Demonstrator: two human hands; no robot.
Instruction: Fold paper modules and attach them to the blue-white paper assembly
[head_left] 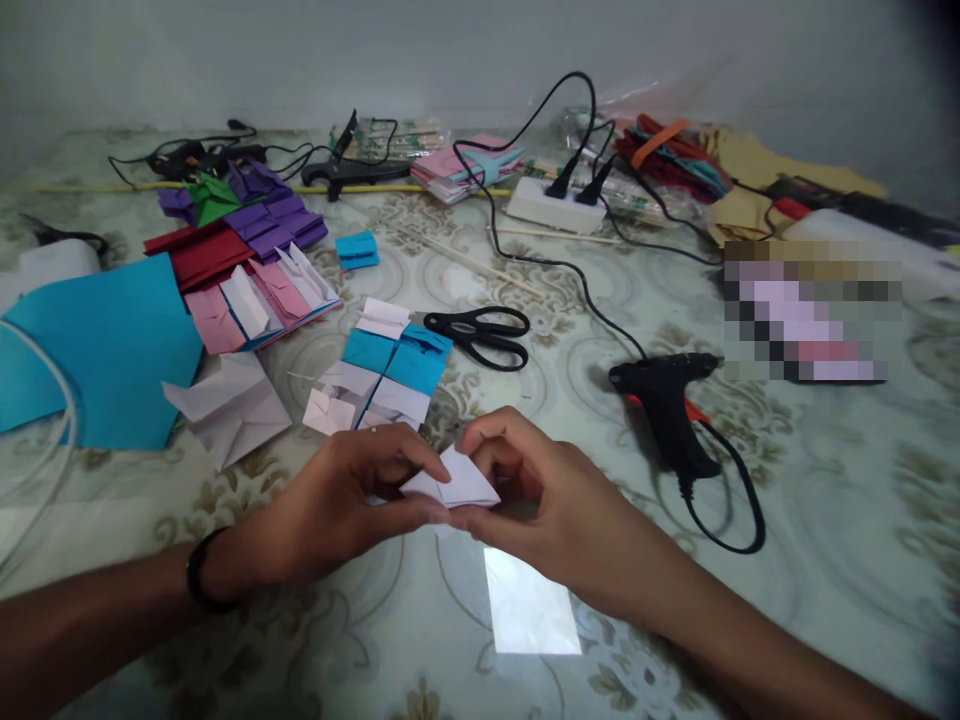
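Between my two hands is a small piece of folded white paper (459,480), held just above the table and shaped roughly like a triangle. My left hand (375,480) pinches its left side with thumb and index finger. On the opposite side, my right hand (517,480) grips it, the thumb below and bent fingers behind. Just beyond lie folded blue and white paper pieces (405,360), touching black-handled scissors (480,330). A creased white paper sheet (232,410) rests to the left. A bright white rectangle (532,600) shows on the table near my right wrist.
A black glue gun (667,400) stands at right, its cord running to a white power strip (555,205). Large blue paper (105,350) and folded pink (277,290), red (199,255) and purple paper (274,220) lie at left. A blurred-out object (806,315) sits far right.
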